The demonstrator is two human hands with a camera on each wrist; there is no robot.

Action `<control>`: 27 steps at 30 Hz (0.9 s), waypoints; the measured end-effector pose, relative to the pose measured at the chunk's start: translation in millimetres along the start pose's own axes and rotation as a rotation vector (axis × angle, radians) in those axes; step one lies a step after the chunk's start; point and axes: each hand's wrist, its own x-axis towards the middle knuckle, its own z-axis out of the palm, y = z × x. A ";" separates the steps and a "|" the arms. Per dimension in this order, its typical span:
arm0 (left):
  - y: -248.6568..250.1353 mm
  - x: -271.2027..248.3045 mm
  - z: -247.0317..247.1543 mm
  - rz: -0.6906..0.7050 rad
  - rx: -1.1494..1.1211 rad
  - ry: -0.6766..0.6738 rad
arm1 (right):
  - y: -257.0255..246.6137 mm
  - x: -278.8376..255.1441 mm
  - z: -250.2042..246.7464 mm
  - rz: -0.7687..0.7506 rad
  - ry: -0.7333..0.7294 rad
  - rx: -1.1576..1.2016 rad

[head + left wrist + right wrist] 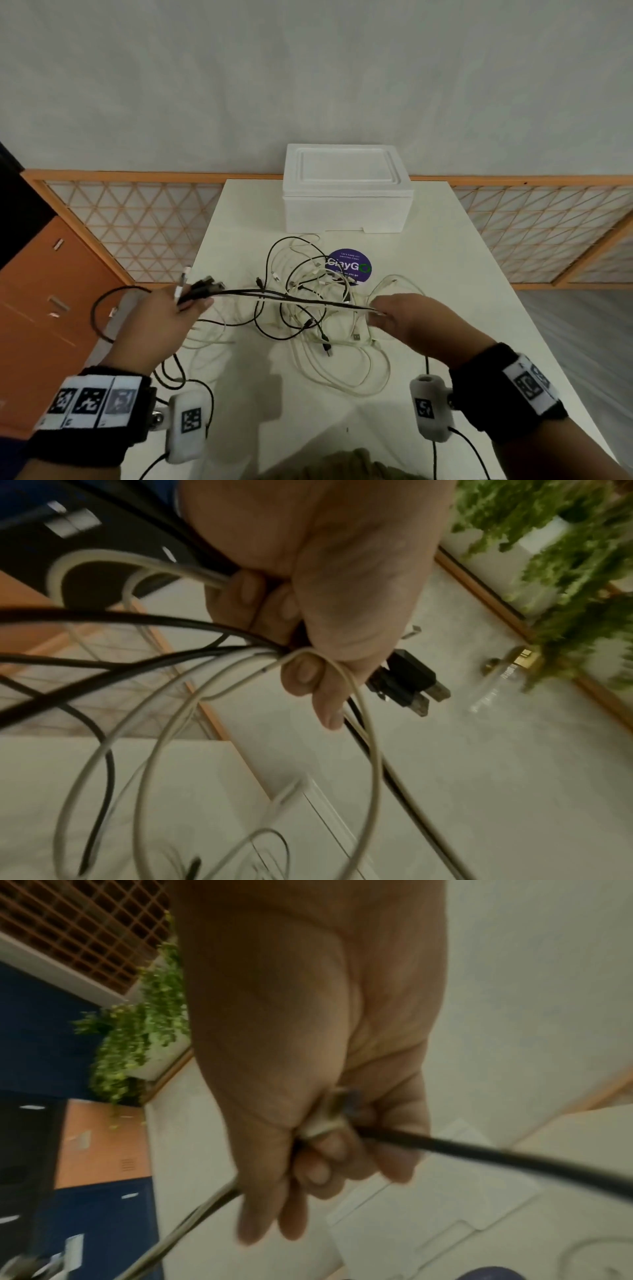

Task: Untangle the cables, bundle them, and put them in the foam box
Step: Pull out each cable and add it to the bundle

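The cables (308,308) lie in a black-and-white tangle in the middle of the white surface (462,308), and I've got several strands lifted out of it, stretched taut between my two hands. My left hand (164,315) has its fingers (301,669) curled tight round a gathered bunch, black plugs (407,680) poking out past the thumb. My right hand (411,320) pinches the other end of the strands, fingers (318,1172) closed on a black cable and a pale one. Beyond the tangle sits a purple round sticker (349,265), partly under loops, and past that the foam box (346,192), lid on, at the far edge.
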 end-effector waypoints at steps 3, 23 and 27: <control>-19.5 3.9 -13.6 -0.108 -0.019 0.120 | 28.1 -7.4 -0.7 0.114 -0.040 0.119; 54.5 -19.1 -24.3 0.146 -0.193 -0.079 | 61.1 10.8 -19.0 0.252 0.194 0.063; 84.5 -13.9 -26.5 0.074 -0.788 -0.193 | -47.4 40.4 -42.7 -0.084 0.202 0.388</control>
